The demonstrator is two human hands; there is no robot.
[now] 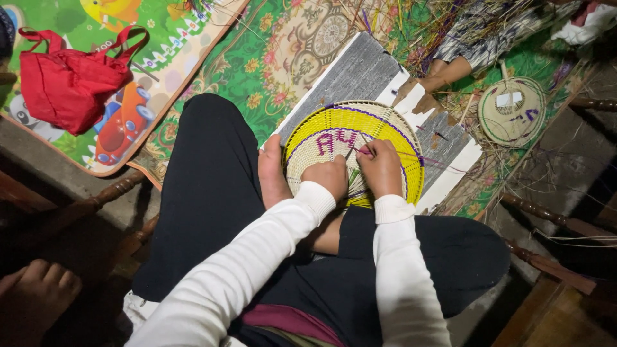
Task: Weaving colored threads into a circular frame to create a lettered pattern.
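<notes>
So the round woven fan [354, 154] is kept flat on a grey board [360, 74], just past the crossed legs, and it's pinned by a bare foot [272, 173] at its near edge so it can't slide. The left hand [328, 177] is curled shut on the weave, pressing it down. The right hand [382, 168] is pinched around a thin purple strip [364, 151]. Stiff yellow and pale straw, tight ribbed rings, purple trim. Further off, a 2nd finished fan [512, 111] is seen among loose straw [443, 19], and a soft red bag [67, 80] is left on a play mat [160, 38].
</notes>
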